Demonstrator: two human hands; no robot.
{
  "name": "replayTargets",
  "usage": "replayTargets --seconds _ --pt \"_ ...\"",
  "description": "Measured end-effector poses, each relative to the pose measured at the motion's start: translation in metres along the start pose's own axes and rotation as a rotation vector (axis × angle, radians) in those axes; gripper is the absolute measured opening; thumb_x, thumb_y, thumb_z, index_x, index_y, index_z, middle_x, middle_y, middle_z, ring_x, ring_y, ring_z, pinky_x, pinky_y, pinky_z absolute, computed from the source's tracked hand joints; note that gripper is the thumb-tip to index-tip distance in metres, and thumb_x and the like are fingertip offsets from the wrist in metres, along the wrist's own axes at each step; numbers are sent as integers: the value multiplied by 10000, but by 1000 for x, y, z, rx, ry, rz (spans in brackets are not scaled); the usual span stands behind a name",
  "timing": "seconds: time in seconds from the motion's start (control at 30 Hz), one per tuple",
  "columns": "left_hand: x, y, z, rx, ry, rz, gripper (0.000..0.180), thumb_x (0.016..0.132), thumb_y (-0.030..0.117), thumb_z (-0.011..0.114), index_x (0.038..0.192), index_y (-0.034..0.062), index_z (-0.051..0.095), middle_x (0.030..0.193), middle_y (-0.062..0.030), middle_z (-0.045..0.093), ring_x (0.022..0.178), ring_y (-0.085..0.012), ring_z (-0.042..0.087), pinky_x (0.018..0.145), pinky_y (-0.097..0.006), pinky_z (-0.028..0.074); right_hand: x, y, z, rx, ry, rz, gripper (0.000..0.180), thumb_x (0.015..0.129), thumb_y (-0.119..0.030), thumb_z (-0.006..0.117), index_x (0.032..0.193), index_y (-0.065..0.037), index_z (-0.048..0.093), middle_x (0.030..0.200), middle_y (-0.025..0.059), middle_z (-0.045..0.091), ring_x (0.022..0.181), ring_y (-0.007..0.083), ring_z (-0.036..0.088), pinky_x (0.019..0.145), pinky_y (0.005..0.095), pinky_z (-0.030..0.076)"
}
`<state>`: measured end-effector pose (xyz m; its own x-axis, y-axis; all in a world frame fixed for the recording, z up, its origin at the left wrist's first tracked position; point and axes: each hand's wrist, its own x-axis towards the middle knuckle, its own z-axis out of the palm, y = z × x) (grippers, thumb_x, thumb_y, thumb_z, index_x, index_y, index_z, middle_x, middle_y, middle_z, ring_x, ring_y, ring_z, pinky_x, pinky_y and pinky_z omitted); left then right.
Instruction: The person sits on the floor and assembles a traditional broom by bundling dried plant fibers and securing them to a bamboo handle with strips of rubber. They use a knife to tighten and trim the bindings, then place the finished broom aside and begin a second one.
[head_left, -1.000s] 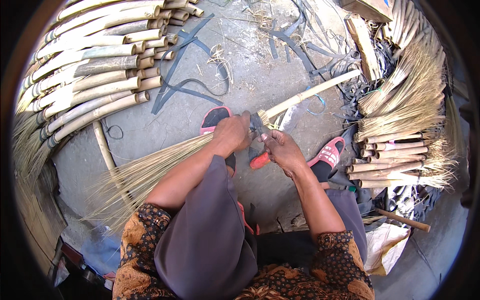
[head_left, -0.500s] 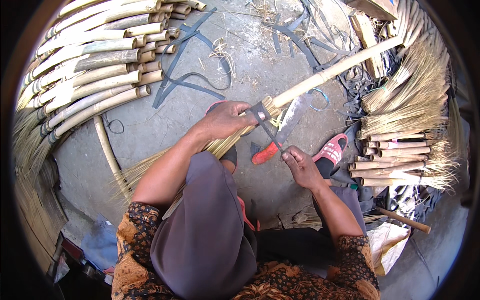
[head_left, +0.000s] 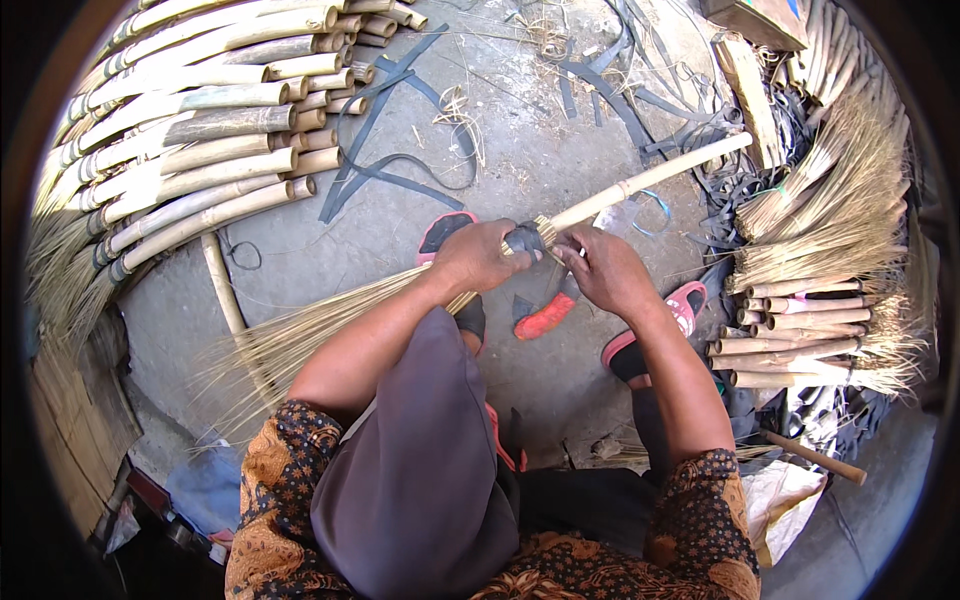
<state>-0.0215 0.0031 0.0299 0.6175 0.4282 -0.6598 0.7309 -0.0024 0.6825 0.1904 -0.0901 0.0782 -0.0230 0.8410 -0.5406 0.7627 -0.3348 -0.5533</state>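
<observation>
I hold a broom across my lap; its bamboo handle (head_left: pixel 650 180) points up to the right and its straw bristles (head_left: pixel 300 345) fan out to the lower left. My left hand (head_left: pixel 480 257) grips the broom where the bristles meet the handle, at a dark binding (head_left: pixel 526 238). My right hand (head_left: pixel 612 272) closes on the handle just right of that binding, fingertips touching it. A red-handled tool (head_left: pixel 545 315) lies on the concrete floor below both hands, between my feet in red sandals (head_left: pixel 682 303).
A stack of finished brooms (head_left: pixel 200 130) fills the upper left. Loose straw bundles (head_left: pixel 830 220) and short bamboo pieces (head_left: pixel 790 335) lie at the right. Black straps (head_left: pixel 400 175) are strewn over the floor, and a bare bamboo stick (head_left: pixel 220 290) lies at the left.
My right hand, which had dropped away toward my knee half a second ago, has come back up to the binding. The broom has shifted slightly in my left hand's grip.
</observation>
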Motion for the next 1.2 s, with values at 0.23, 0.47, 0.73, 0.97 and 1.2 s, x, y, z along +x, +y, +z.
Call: replayTargets --seconds 0.23,0.47,0.73,0.97,1.2 --pt "-6 6 7 126 67 11 568 907 456 746 1274 26 687 1109 -240 753 1086 -424 713 923 -504 544 33 -24 2 -288 116 -298 368 996 -251 664 1354 -172 628 1056 126 666 965 376 712 780 480 592" --pt "-5 1 11 129 125 16 553 890 465 735 1250 47 706 1150 -227 753 1092 -427 715 938 -511 554 35 -28 8 -465 102 -315 51 957 -125 636 987 -90 657 964 138 682 931 353 718 792 480 590" --pt "15 -28 9 -109 107 1 709 844 482 839 1272 -56 666 1123 -264 742 1078 -365 726 930 -442 559 8 -3 30 161 70 -67 156 1039 -170 602 1004 -20 573 911 227 611 906 465 633 758 519 504" --pt "19 -30 4 -306 111 -116 776 849 438 856 1337 -113 608 1115 -245 745 1038 -296 736 931 -392 557 6 -8 111 353 401 2 152 1045 -157 623 1011 -24 558 900 231 570 840 466 618 734 505 483" --pt "17 -21 1 -141 112 -86 810 857 529 751 1328 -118 624 1216 -310 718 1173 -346 714 1015 -393 525 10 -17 117 130 720 -52 228 935 -123 770 1013 6 598 906 175 577 733 356 612 664 461 498"
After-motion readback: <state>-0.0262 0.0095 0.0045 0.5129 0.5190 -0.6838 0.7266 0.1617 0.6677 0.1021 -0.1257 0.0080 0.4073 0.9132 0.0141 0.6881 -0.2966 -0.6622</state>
